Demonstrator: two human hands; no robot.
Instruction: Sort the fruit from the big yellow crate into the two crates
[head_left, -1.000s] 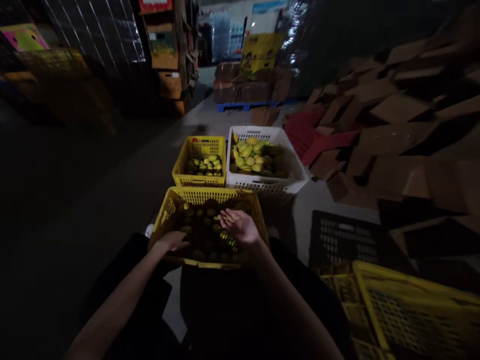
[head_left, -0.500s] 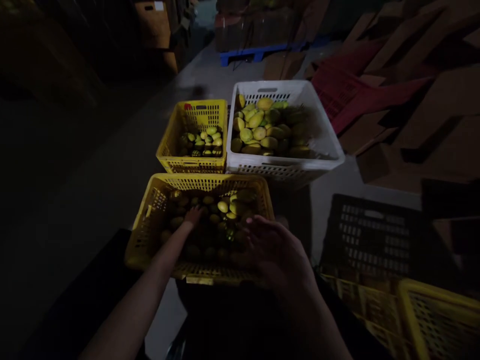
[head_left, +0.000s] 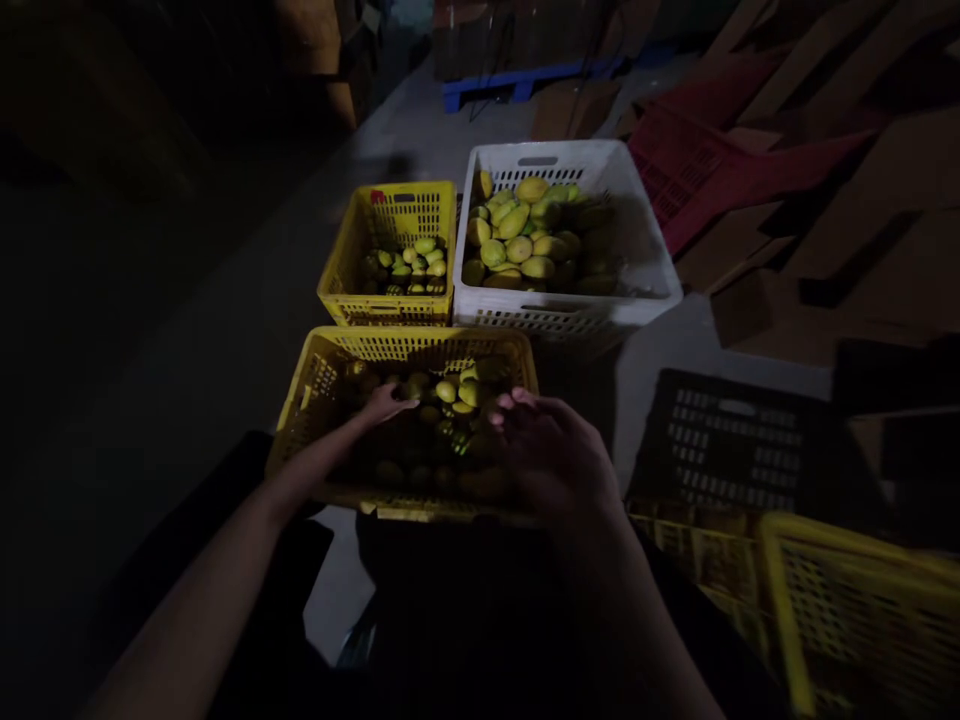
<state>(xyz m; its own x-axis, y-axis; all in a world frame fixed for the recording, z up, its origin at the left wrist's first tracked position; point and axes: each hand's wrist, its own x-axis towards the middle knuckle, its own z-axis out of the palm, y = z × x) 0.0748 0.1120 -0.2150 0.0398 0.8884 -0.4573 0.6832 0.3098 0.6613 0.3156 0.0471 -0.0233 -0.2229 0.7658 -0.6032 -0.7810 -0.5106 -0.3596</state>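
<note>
Yellow perforated plastic forms the near crate (head_left: 330, 385), which is sitting on the floor directly in front of the person and is holding a layer of small green-yellow fruit (head_left: 450, 392). The left hand (head_left: 384, 404) is reaching into the crate palm down, with its fingers resting on the fruit near the middle; whether it is closing on one piece cannot be told in the dim light. The right hand (head_left: 556, 455) is hovering over the crate's right side, fingers loosely curled, back to the camera; what it is holding, if anything, is hidden.

Beyond the near crate, a smaller yellow crate (head_left: 352, 255) with small fruit is standing on the left, touching a white crate (head_left: 645, 265) of larger yellow fruit on the right. A black crate (head_left: 742, 450) is lying to the right, with flattened cardboard (head_left: 825, 200) behind it.

For clean handling, each piece is probably best gripped with the fingertips around its body rather than pinched. Working from the lit top layer is advisable, since the fruit in the near part of the crate is sitting in shadow.
</note>
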